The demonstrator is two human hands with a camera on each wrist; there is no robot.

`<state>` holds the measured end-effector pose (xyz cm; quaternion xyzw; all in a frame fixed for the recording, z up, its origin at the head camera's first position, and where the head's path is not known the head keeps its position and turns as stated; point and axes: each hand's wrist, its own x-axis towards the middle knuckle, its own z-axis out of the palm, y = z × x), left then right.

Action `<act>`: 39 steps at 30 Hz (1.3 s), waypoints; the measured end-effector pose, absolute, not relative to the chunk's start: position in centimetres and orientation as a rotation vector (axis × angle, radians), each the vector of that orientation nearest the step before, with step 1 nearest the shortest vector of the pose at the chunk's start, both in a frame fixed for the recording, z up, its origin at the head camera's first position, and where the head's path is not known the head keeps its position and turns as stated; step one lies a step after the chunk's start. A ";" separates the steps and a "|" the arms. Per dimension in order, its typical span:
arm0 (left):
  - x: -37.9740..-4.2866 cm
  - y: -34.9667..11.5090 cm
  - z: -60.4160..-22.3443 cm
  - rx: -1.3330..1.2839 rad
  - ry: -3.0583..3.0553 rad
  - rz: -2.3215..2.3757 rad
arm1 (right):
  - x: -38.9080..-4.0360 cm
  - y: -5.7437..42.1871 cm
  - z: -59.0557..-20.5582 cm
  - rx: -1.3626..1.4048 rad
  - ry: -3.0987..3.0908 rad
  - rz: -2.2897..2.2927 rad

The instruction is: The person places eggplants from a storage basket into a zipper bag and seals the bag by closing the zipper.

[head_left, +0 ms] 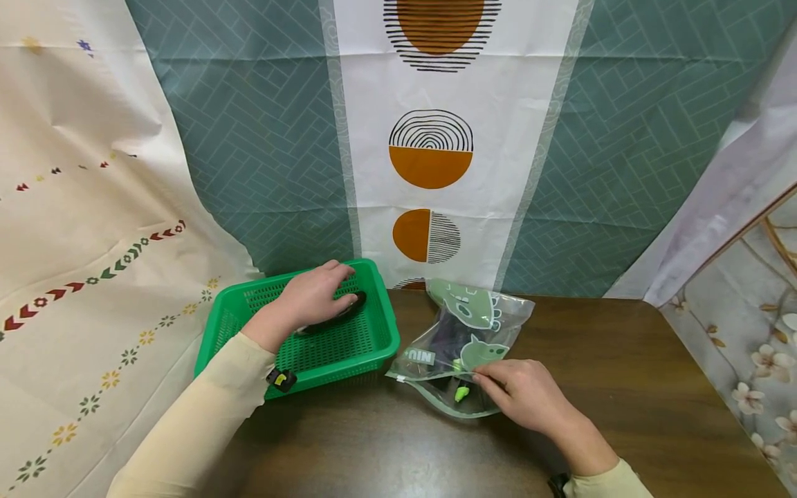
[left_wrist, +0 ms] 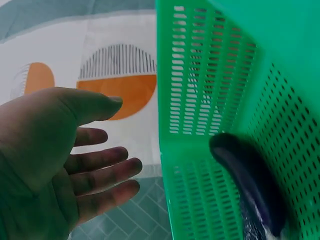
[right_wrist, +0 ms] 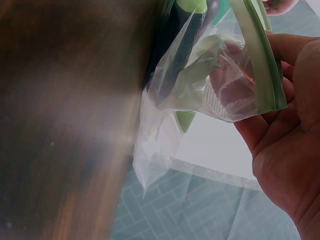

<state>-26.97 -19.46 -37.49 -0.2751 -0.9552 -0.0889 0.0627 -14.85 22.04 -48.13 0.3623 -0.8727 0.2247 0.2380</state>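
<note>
My left hand (head_left: 314, 294) is over the green plastic basket (head_left: 387, 325), its fingers loosely extended and apart from the eggplant. In the left wrist view, one dark eggplant (left_wrist: 252, 182) lies in the basket, partly cut off by the frame edge. With thumb and fingers, my right hand (head_left: 529, 394) pinches the zip edge of a clear zip bag (head_left: 414, 356) printed with green cartoon figures. Dark eggplants (head_left: 450, 335) with green stem ends (head_left: 461, 393) lie inside the bag. In the right wrist view, the bag's mouth edge (right_wrist: 260, 65) runs between my thumb and fingers.
The bag and basket stand side by side on a dark wooden table (head_left: 598, 360). Behind them hangs a teal and white patterned cloth (head_left: 429, 90). An embroidered cream cloth (head_left: 93, 228) drapes along the left, and a floral panel (head_left: 747, 346) borders the right.
</note>
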 end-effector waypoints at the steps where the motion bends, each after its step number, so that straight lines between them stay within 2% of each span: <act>1: -27.2 -19.6 -37.6 -0.840 -2.889 -0.239 | -14.9 22.1 -48.1 0.995 -2.391 0.618; 21: -30.3 -19.9 -39.0 -0.950 -2.984 0.115 | -15.0 22.3 -48.3 0.988 -2.382 0.616; 39: -31.9 -19.4 -41.0 -0.975 -3.085 0.154 | -15.0 22.3 -48.1 0.975 -2.362 0.578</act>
